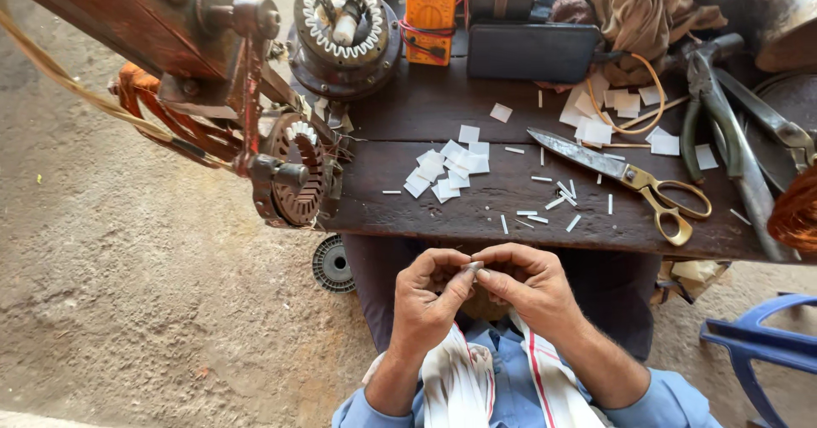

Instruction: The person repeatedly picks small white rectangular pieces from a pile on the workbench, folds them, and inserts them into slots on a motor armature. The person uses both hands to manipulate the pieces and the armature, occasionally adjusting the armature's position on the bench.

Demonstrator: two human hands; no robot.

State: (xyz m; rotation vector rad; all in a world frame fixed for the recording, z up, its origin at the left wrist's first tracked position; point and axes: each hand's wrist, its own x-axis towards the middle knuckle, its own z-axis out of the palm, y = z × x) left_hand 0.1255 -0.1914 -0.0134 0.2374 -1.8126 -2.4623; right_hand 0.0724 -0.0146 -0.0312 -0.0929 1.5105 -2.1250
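A: Head view. My left hand (430, 296) and right hand (523, 285) meet just below the worktop (477, 215) edge, fingertips touching. Both grips pinch one small pale slip (473, 267) between thumb and forefinger; it sits over my lap.

B: Anything loose nearby?

A: A pile of white paper squares (447, 170) mid-worktop, thin cut strips (553, 198) scattered beside it, scissors (634, 181) with the blades lying open, pointing left. Wound stator (345, 24) at the back, winding jig (294, 177) at the left corner.

B: Risk?

A: Judgement only: the slip is tiny and held off the worktop, so a loosened pinch would drop it onto my lap or the floor. Reaching forward carelessly could catch the scissor blades or scatter the strips.
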